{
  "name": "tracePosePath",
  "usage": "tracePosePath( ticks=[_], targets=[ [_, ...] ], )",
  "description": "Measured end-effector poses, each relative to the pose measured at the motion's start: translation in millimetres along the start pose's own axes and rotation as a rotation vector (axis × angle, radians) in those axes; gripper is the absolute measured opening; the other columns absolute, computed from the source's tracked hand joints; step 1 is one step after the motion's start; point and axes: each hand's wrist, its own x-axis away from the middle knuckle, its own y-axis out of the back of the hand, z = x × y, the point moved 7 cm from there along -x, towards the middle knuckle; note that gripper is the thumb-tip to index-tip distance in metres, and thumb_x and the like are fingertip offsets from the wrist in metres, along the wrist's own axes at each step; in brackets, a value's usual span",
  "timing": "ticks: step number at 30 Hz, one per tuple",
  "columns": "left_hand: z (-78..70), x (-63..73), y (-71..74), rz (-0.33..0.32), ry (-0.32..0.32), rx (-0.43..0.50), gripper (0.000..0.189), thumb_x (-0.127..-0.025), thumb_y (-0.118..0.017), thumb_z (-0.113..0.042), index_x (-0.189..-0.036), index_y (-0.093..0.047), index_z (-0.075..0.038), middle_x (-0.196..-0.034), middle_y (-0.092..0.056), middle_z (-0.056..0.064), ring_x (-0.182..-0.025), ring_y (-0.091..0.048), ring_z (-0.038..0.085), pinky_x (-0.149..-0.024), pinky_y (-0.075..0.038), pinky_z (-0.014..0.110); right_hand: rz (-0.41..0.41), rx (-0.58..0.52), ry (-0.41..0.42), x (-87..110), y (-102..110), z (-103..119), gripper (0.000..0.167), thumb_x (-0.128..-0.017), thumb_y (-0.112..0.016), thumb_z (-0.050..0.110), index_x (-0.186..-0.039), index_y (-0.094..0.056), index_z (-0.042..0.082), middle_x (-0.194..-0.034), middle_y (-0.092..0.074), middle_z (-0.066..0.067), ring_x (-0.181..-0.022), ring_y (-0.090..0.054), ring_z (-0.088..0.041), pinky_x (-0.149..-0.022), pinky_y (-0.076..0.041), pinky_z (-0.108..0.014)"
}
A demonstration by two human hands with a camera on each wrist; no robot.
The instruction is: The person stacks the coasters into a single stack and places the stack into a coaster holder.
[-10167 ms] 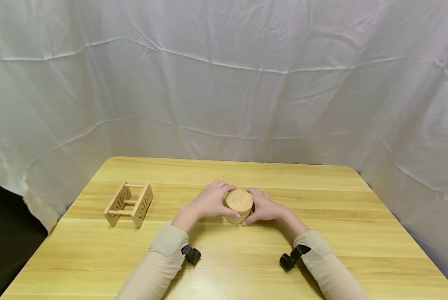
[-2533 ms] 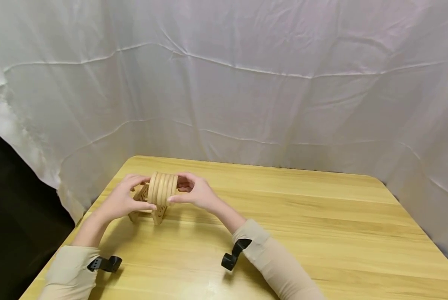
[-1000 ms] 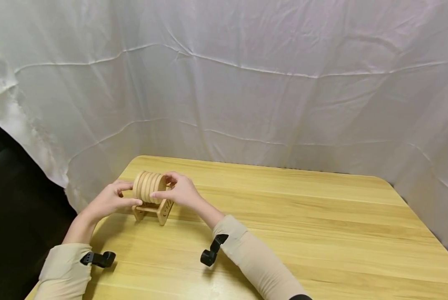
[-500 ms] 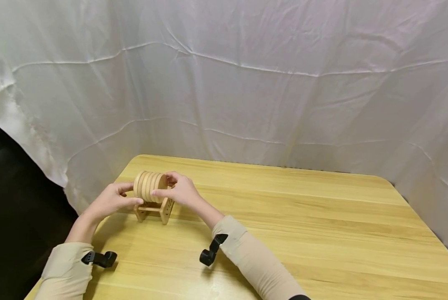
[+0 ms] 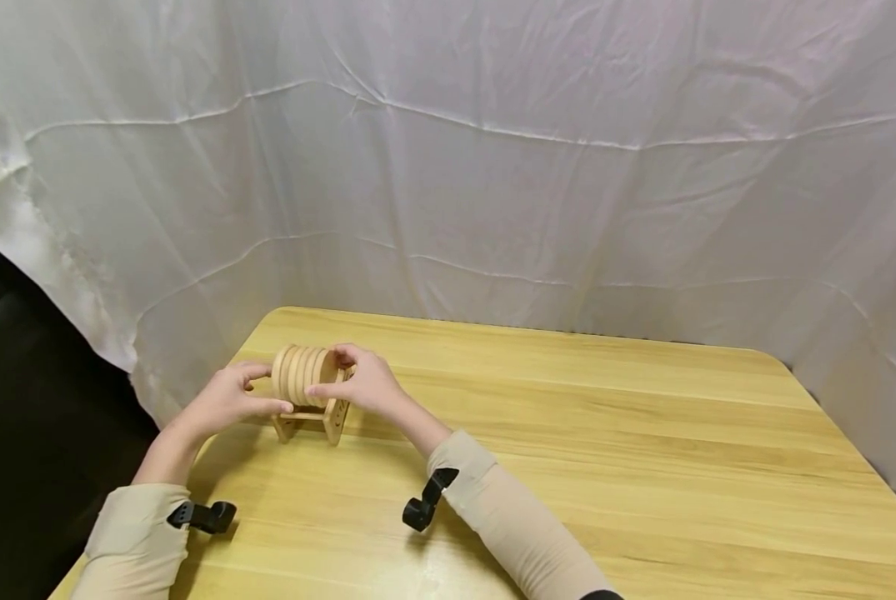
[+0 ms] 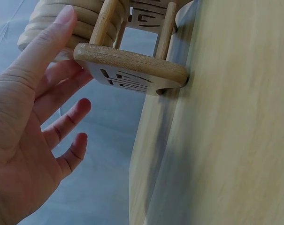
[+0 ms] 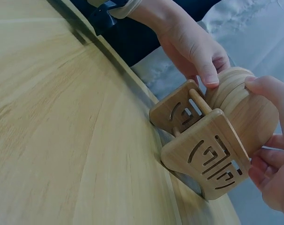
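A row of round wooden coasters stands on edge in a small wooden coaster holder at the left of the table. My left hand holds the row's left end, thumb in front and index finger behind; in the left wrist view its ring and little fingers stick out loosely. At the right end my right hand grips the outermost coaster by its rim, thumb on the near side and fingers curled on the far side. The holder's cut-out side panel faces the right wrist view.
The yellow wood-grain table stretches away to the right of the holder. A pale cloth hangs behind it. Black wrist cameras sit on both beige sleeves. A dark area lies beyond the left edge.
Ten seconds ago the coasters were a flat stack mid-table, apart from the holder. Both hands carried them left, turned on edge, into it. During the last second, hands, coasters and holder shift slightly right.
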Motion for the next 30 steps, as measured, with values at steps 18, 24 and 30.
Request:
tracePosePath(
  ticks=[18,24,30],
  targets=[
    [-25.3,-1.6,-2.9,0.029,-0.124,-0.18,0.061,-0.084,-0.076,-0.037,-0.131,-0.06,-0.003,-0.134,-0.06,0.021,-0.125,-0.048,0.046,-0.104,-0.038,0.065,0.019,0.182,0.015,3.7,-3,-8,0.087,-0.072,-0.083,0.049,-0.143,-0.048,0.015,-0.133,-0.055,-0.004,-0.124,-0.04,-0.016,-0.105,-0.045,-0.036],
    [-33.9,-4.2,-2.0,0.038,-0.153,-0.186,0.059,-0.087,-0.073,-0.035,-0.132,-0.058,-0.002,-0.129,-0.064,0.02,-0.12,-0.056,0.042,-0.102,-0.044,0.06,0.025,0.26,0.088,3.7,-4,-3,0.083,-0.077,-0.08,0.046,-0.144,-0.046,0.01,-0.144,-0.05,-0.006,-0.135,-0.039,-0.022,-0.114,-0.039,-0.039],
    [-34.2,-6.3,-1.2,0.011,-0.126,-0.214,0.073,-0.076,-0.083,-0.038,-0.132,-0.055,-0.001,-0.123,-0.066,0.018,-0.112,-0.062,0.036,-0.097,-0.05,0.055,0.039,0.389,0.17,5.8,-6,4,0.082,-0.081,-0.075,0.049,-0.146,-0.043,0.011,-0.147,-0.05,-0.007,-0.137,-0.045,-0.023,-0.115,-0.04,-0.038]
  ],
)
